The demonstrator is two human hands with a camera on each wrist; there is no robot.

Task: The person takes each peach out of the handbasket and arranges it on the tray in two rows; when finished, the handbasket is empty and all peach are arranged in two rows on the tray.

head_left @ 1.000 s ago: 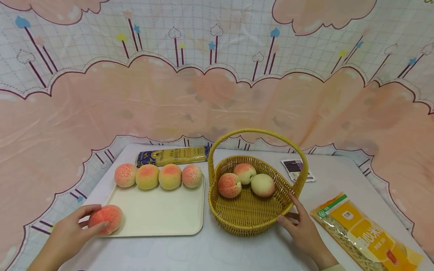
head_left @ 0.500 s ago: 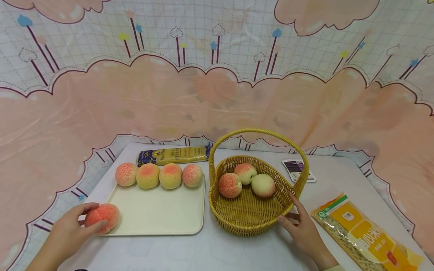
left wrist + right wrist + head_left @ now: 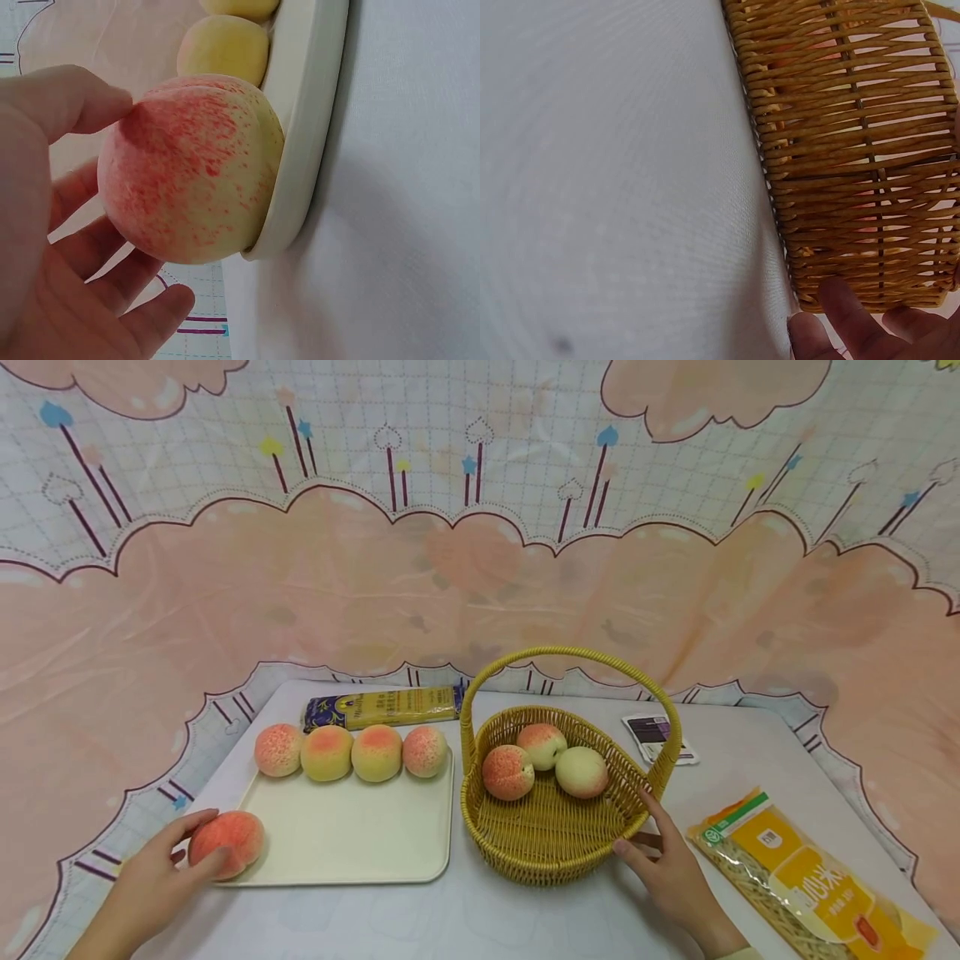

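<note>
In the head view, a pinkish-red peach [image 3: 234,843] sits at the near left corner of a cream tray [image 3: 352,843]. My left hand [image 3: 153,881] holds it from the left; in the left wrist view the thumb presses the peach's skin and the other fingers lie behind it. Along the tray's far edge stand several peaches [image 3: 326,752] in a row. A woven basket [image 3: 551,852] with a tall handle holds 3 peaches, one of them pale [image 3: 581,772]. My right hand [image 3: 671,877] touches the basket's right side with extended fingers, against the outer weave in the right wrist view.
Behind the tray lies a yellow and blue packet [image 3: 397,706]. A small dark-and-white packet [image 3: 656,735] is behind the basket on the right. A yellow bag of noodles [image 3: 810,885] lies at the right. Patterned cloth hangs behind the white table.
The peach in my left hand has shifted slightly left and turned a little at the tray's corner. My right hand and the basket have stayed in place.
</note>
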